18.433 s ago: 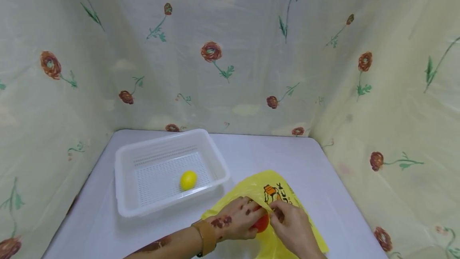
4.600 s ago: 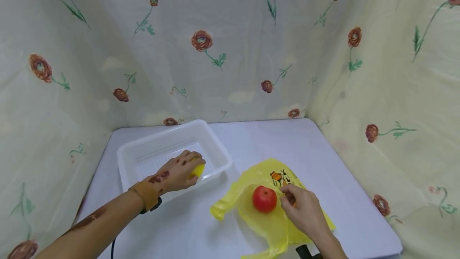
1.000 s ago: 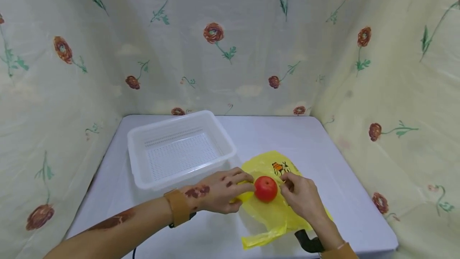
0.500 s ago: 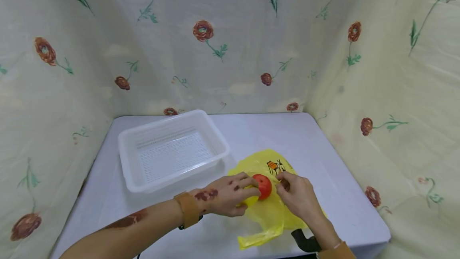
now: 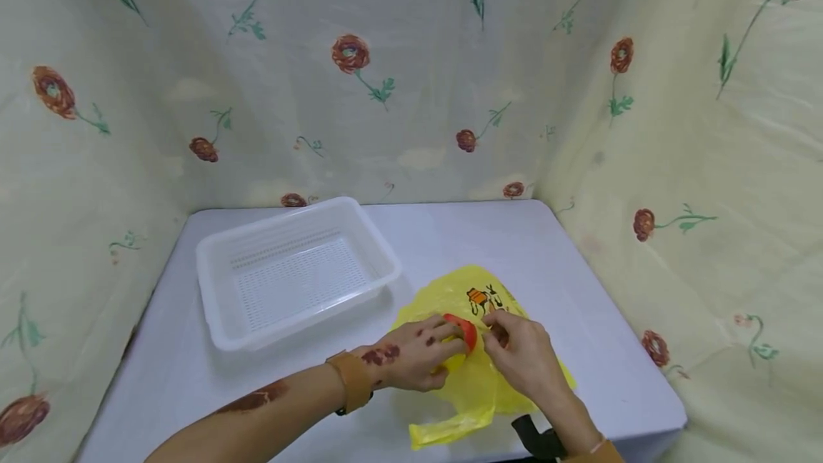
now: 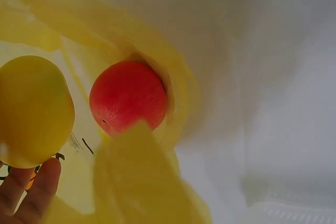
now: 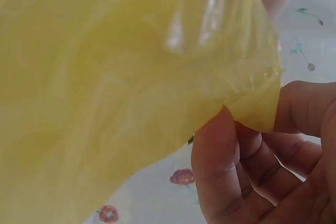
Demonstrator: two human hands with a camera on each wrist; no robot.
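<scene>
My left hand [image 5: 411,356] holds a smooth yellow fruit, probably a lemon [image 6: 34,108], over the opening of a yellow plastic bag [image 5: 444,291]. Its fingertips show below the fruit in the left wrist view; in the head view the hand mostly covers it. A round red fruit, apple-like [image 6: 126,98], lies in the mouth of the bag beside the lemon. With thumb and forefinger, my right hand [image 5: 524,359] pinches the bag's edge and lifts it. The bag lies on the table with a printed figure facing up and one handle loop toward me.
A white perforated plastic basket [image 5: 308,313] stands on the left of the white-covered table [image 5: 450,227], with nothing seen inside. Flowered cloth [image 5: 411,91] hangs around the back and both sides. A black device [image 5: 539,440] sits by my right wrist.
The lemon has left the basket in my left hand, which has moved right to the bag and now partly covers the red fruit. My right hand keeps pinching the bag's edge.
</scene>
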